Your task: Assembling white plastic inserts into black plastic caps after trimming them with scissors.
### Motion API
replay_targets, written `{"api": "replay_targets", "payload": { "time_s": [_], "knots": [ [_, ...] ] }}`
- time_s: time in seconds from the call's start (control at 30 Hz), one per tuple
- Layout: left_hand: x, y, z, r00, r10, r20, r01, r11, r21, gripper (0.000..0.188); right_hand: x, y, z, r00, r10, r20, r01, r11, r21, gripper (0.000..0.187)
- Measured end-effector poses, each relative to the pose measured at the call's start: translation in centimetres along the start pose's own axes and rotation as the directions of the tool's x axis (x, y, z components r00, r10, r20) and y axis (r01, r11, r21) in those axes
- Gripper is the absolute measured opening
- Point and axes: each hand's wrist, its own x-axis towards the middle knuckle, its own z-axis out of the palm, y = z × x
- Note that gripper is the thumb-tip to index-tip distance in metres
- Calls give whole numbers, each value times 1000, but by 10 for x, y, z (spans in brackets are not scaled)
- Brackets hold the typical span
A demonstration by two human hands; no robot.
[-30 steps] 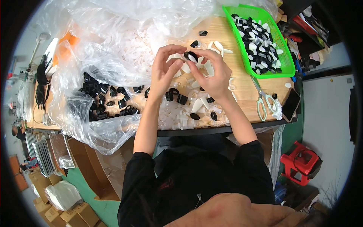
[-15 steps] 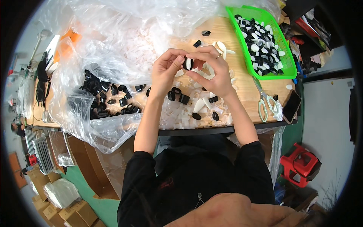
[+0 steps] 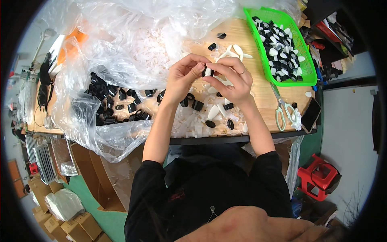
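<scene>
My left hand (image 3: 184,76) and my right hand (image 3: 234,79) meet above the wooden table. Between their fingertips is a small black oval part with a white insert (image 3: 208,72). Thumb and fingers of the left hand pinch its left side; the right hand's fingers close on its right side. Below the hands lie loose white oval pieces (image 3: 214,111), black oval parts (image 3: 210,124) and clear plastic bits (image 3: 185,125). More black parts (image 3: 108,101) lie heaped in a clear plastic bag left of my left forearm.
A green basket (image 3: 264,60) at the far right holds many black-and-white parts. Scissors (image 3: 279,105) and a phone (image 3: 311,114) lie near the right edge. Clear plastic sheeting (image 3: 113,24) covers the table's back left. A red stool (image 3: 318,177) stands on the floor at right.
Both hands have shifted slightly right with the black oval part. The part is turned a little, and the fingers have closed further over it.
</scene>
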Motion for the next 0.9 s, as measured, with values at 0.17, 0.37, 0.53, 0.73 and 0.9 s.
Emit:
{"api": "replay_targets", "payload": {
  "time_s": [0.17, 0.37, 0.53, 0.73, 0.9],
  "knots": [
    [-1, -3, -2, 1000, -15, 0, 15, 1000, -6, 16, 0, 0, -1, 1000, -31, -5, 31, 999, -19, 35],
    [0, -1, -2, 1000, -3, 20, 3, 1000, -2, 16, -1, 2, 0, 1000, -11, -3, 11, 1000, 12, 35],
    [0, -3, -3, 1000, 1, 17, -1, 1000, 9, 16, 2, 0, -1, 999, -27, -24, 27, 999, 27, 36],
    [0, -2, -4, 1000, -20, -24, 20, 1000, -16, 15, 0, -1, -1, 997, -75, 32, 74, 997, 28, 32],
    [1, -3, -3, 1000, -4, -26, 4, 1000, 15, 14, 0, 3, -1, 999, -37, 13, 37, 999, -4, 25]
  ]
}}
